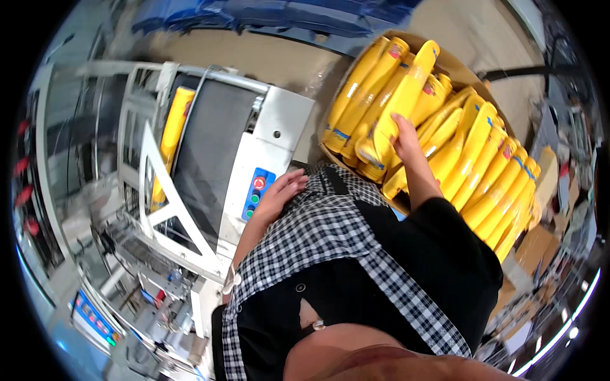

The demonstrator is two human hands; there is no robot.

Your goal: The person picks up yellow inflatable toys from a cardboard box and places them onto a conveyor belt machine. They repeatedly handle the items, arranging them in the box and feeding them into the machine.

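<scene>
right hand (406, 141) clenched on a yellow bottle (401, 101), box (454, 63) of bottles beneath | left hand (279, 193) released, resting beside machine (264, 149) buttons (256, 190)

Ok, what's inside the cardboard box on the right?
The cardboard box is packed with yellow bottles lying stacked. The right hand grips one bottle lifted above the pile. The box floor and lower layers are covered.
</scene>
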